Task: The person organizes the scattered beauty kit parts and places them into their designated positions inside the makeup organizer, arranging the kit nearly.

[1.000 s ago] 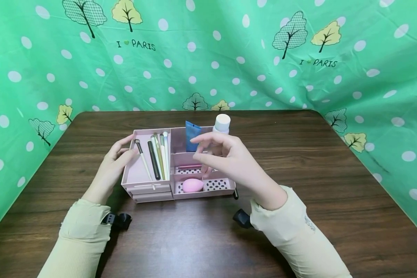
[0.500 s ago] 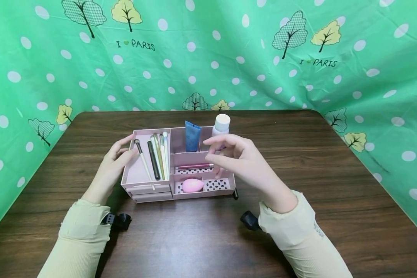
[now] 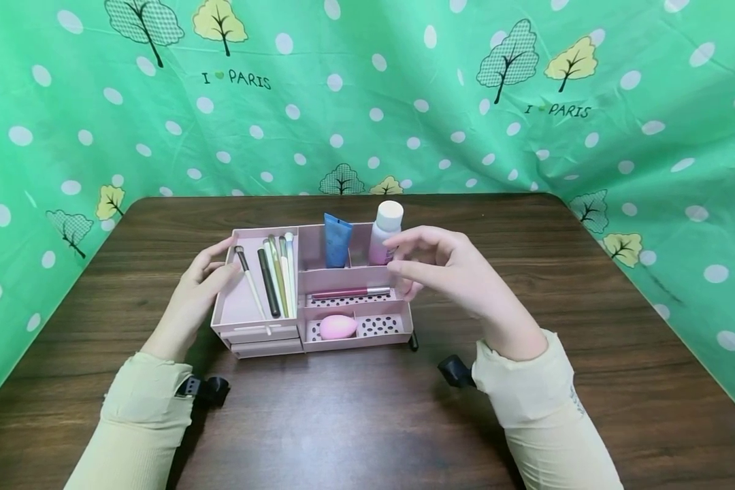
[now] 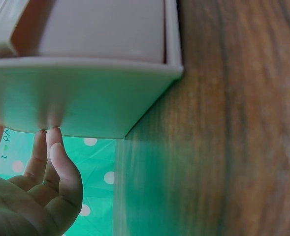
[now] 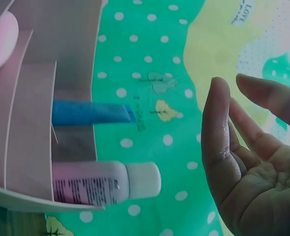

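A pink makeup organizer (image 3: 257, 327) stands mid-table. My left hand (image 3: 190, 292) rests against its left side, and in the left wrist view fingertips (image 4: 53, 132) touch the smooth side wall. Makeup brushes (image 3: 284, 279) lie in the left tray. At the back stand a blue squeeze tube (image 3: 337, 241) and a white-capped bottle (image 3: 380, 238) with pink in its lower part. My right hand (image 3: 459, 275) hovers by the organizer's right end, overlapping the bottle's edge in the head view. It holds nothing; in the right wrist view thumb and fingers are apart.
In the middle row lies a dark pink tube with a silver end (image 3: 352, 292). A pink makeup sponge (image 3: 337, 327) sits in the front row beside a perforated compartment (image 3: 380, 325). A black object (image 3: 413, 341) sticks out near the right front corner. A green dotted curtain (image 3: 367, 102) hangs behind the wooden table (image 3: 355, 422).
My right hand has moved right, away from above the organizer's middle, uncovering the bottle and the dark pink tube. My left hand has stayed at the organizer's left side.
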The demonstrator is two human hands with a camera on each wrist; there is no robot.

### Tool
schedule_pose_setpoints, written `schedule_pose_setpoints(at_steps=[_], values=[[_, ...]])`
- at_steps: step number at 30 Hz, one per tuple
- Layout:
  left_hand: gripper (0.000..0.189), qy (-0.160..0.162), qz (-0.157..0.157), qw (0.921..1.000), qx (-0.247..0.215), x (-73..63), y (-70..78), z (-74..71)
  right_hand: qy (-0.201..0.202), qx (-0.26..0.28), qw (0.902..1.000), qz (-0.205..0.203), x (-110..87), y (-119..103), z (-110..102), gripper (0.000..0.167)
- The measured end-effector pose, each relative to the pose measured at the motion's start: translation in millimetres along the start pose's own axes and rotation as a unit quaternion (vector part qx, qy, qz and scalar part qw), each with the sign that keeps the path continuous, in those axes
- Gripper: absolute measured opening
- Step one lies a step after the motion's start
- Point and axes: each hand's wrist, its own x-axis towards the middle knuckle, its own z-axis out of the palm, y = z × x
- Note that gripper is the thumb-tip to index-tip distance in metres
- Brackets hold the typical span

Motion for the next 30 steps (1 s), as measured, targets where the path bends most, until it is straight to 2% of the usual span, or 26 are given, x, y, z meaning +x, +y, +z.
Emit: schedule_pose_setpoints(at_steps=[7,20,30], values=[[0.056,0.0,-0.007,0.9999,0.009,-1.1,0.2,-1.3,0.008,-0.01,0.9998,0.016,-0.9,-0.6,-9.0,0.028],[0.055,0.002,0.003,1.0,0.003,-0.8,0.8,-0.6,0.01,-0.048,0.9972,0.056,-5.6,0.7,-18.4,0.031],[0.055,0.001,0.002,1.0,-0.004,-1.1,0.7,-0.2,0.001,-0.076,0.9952,0.062,-4.5,4.4,-24.6,0.03]])
